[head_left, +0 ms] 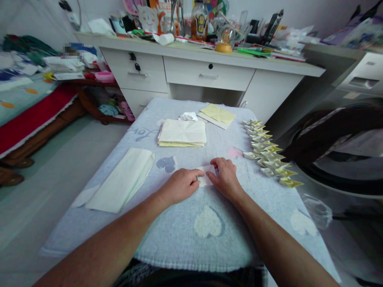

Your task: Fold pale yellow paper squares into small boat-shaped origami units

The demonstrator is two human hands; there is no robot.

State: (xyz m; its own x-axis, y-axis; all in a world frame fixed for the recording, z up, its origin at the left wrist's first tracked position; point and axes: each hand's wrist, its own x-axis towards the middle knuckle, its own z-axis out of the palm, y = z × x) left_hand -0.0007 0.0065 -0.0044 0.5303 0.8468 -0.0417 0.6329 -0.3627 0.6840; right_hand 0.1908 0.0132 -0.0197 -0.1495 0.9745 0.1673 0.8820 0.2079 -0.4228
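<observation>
Pinching white paper (205, 180), my left hand (182, 185) and right hand (226, 175) clamped both ends; well beyond my fingers (194, 172), a jar (199, 22) held something amber.

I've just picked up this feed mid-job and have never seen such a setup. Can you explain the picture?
There's no machine: these are a person's bare hands, seen from one camera worn on the head, looking forward and down. The left hand and right hand have fingers on a small pale paper; whether they pinch or press it, I can't tell. Beneath is a patterned cloth. Beyond the hands lies a paper stack; to the left, a long folded paper; along the right, folded paper shapes.
</observation>
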